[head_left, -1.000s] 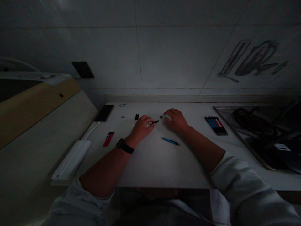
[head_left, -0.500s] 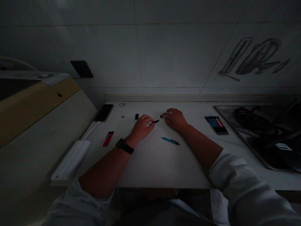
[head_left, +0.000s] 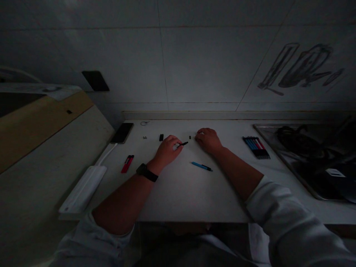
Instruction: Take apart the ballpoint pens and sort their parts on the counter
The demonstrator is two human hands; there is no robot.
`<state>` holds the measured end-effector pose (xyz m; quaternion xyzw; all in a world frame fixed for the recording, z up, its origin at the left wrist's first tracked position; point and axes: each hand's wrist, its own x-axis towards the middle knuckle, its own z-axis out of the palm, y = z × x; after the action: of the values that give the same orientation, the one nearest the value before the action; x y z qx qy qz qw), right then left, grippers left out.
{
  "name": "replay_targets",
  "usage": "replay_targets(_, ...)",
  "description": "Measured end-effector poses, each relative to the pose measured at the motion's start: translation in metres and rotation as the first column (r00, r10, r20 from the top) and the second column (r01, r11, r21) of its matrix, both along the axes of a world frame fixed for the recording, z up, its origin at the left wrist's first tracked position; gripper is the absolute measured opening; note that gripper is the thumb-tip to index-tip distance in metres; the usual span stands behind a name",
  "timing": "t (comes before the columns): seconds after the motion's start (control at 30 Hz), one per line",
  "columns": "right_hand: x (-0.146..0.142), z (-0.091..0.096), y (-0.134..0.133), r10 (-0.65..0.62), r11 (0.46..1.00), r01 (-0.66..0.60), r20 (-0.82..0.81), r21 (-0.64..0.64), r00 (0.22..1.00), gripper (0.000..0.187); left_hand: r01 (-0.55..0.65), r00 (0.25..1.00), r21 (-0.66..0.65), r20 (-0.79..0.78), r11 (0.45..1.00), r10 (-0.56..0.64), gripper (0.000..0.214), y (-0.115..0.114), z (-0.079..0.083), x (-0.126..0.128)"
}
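Note:
My left hand (head_left: pixel 167 151), with a black watch on its wrist, pinches a thin black pen-like piece (head_left: pixel 183 144) whose tip points right. Just beyond that tip, a tiny dark block (head_left: pixel 190 137) lies by itself on the white tabletop (head_left: pixel 178 196). My right hand (head_left: pixel 208 139) rests on the table to the right of the block, apart from it. Its fingers are bent, with a gap between thumb and forefinger and nothing visible in it. A blue pen (head_left: pixel 201 166) lies in front of both hands. Two small black pieces (head_left: pixel 161 137) sit left of my left hand.
Tiny metallic bits (head_left: pixel 145 137), a thin ring (head_left: pixel 144 123) and a red case (head_left: pixel 127 164) lie on the left. A phone (head_left: pixel 122 133) is cabled to a white power strip (head_left: pixel 83 189). Several pens in a pack (head_left: pixel 256 147) lie right, beside a metal-rimmed sink (head_left: pixel 289 168).
My right hand has drawn back slightly to the right, away from the tiny dark block, which stays on the table. My left hand holds the black piece in nearly the same place.

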<state>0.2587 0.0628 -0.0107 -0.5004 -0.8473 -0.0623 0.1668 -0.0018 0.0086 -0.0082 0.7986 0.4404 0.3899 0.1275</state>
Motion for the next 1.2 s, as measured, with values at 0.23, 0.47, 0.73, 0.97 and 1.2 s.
replay_targets(0.23, 0.0, 0.007, -0.008, 0.037, 0.999, -0.039, -0.066, -0.037, 0.997, 0.024, 0.003, 1.0, -0.004, -0.012, 1.0, -0.003, 0.006, 0.001, -0.001, 0.0)
replay_targets(0.47, -0.009, 0.011, -0.033, 0.097, 0.986, -0.15, -0.489, -0.07, 0.867, 0.025, 0.046, 0.999, 0.013, -0.009, 0.999, -0.045, 0.008, 0.001, -0.002, 0.0)
replay_targets(0.73, -0.026, 0.006, -0.038, -0.007, 0.929, -0.302, -0.827, -0.214, 0.563, 0.022, 0.099, 0.995, 0.029, 0.018, 0.995, -0.099, 0.007, -0.003, 0.002, 0.002)
replay_targets(0.97, -0.029, 0.008, -0.039, -0.034, 0.89, -0.388, -0.883, -0.24, 0.468, 0.025, 0.1, 0.994, 0.029, 0.036, 0.995, -0.101, 0.008, -0.002, 0.0, 0.002)
replay_targets(1.2, -0.03, 0.012, -0.042, -0.068, 0.874, -0.417, -0.913, -0.249, 0.403, 0.023, 0.109, 0.991, 0.02, 0.072, 0.994, -0.11, 0.006, -0.003, 0.004, 0.003)
